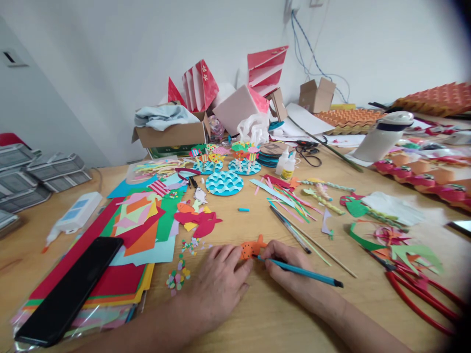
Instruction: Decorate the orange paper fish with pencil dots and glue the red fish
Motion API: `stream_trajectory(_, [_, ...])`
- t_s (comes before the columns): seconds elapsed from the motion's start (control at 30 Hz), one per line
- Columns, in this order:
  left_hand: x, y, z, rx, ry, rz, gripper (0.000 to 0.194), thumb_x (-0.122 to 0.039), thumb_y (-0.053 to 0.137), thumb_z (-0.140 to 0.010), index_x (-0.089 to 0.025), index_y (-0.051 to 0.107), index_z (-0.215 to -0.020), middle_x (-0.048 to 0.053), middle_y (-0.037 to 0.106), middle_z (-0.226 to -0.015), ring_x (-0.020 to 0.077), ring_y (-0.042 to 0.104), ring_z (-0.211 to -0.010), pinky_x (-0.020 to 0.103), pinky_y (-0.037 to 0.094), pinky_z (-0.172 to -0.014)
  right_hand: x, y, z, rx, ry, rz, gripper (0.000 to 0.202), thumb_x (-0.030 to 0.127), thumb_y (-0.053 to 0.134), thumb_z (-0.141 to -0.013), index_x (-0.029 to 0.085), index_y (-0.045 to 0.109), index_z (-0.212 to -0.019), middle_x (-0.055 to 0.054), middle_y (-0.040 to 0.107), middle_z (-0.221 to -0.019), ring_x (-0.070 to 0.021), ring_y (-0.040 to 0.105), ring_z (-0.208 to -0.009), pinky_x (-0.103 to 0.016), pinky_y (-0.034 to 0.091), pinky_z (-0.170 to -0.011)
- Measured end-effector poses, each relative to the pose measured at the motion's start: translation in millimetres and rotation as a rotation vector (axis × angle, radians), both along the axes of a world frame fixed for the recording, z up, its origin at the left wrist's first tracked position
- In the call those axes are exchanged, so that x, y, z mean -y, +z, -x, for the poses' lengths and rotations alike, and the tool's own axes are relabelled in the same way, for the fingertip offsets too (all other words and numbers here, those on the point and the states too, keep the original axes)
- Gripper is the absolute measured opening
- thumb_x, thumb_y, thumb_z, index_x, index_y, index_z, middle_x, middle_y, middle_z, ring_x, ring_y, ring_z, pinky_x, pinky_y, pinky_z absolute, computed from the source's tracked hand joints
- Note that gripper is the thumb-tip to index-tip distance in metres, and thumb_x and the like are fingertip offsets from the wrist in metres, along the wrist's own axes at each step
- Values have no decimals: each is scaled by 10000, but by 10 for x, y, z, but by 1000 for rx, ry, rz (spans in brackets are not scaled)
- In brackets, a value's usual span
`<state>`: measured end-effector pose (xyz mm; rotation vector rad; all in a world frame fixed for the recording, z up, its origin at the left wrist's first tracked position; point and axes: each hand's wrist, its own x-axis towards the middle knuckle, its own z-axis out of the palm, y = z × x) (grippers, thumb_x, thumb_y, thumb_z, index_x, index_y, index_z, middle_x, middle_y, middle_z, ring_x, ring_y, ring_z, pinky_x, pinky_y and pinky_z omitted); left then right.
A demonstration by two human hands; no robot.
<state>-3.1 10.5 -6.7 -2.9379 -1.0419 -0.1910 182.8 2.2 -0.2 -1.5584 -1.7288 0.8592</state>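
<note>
At the front of the pale wooden table (pixel 257 318), holding a slim blue-barrelled pen (pixel 307 272) to a small black-spotted orange paper fish (pixel 250 249).

Lying flat between both hands, covered at its left end by the loosely spread fingers of the left hand (pixel 220 275); pinching the pen closely with the right hand (pixel 289 264), tip at the fish's lower edge, contact impossible to tell. Likely to skid or crease under a firm stroke, if only lightly steadied; liable to smear, too, from brushing any damp ink. Just left of the left hand, tiny round multicoloured paper dots (pixel 179 278), easily scattered by a shifting wrist. Farther out, red-handled metal scissors (pixel 389 267) to the right; beyond, a wavy-topped turquoise paper disc (pixel 224 184).
</note>
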Motion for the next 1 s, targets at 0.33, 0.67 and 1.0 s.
stream_trajectory(0.33, [9,18,-3,0,5,8,332,-275,477,-862,-207,454,-1186,68,464,-1191,235,392,-1091,408,339,-921,4,21,-1,-8,-5,9,144,145,420,-632,190,557,-633,12,576,-569,-114,507,-528,-220,386,-499])
stream_trajectory(0.67, [11,13,10,-2,6,16,342,-286,473,-865,-214,444,-1198,63,468,-1179,236,386,-1096,405,341,-917,0,15,9,-20,-17,14,135,134,418,-620,197,538,-612,23,551,-539,-115,496,-510,-216,373,-478])
stream_trajectory(1.0, [-2,0,-5,9,2,8,327,-277,484,-857,-211,455,-1177,64,471,-1160,233,389,-1074,398,344,-901,1,13,12,-12,-20,19,142,132,410,-614,190,539,-614,18,551,-542,-117,495,-502,-222,375,-478])
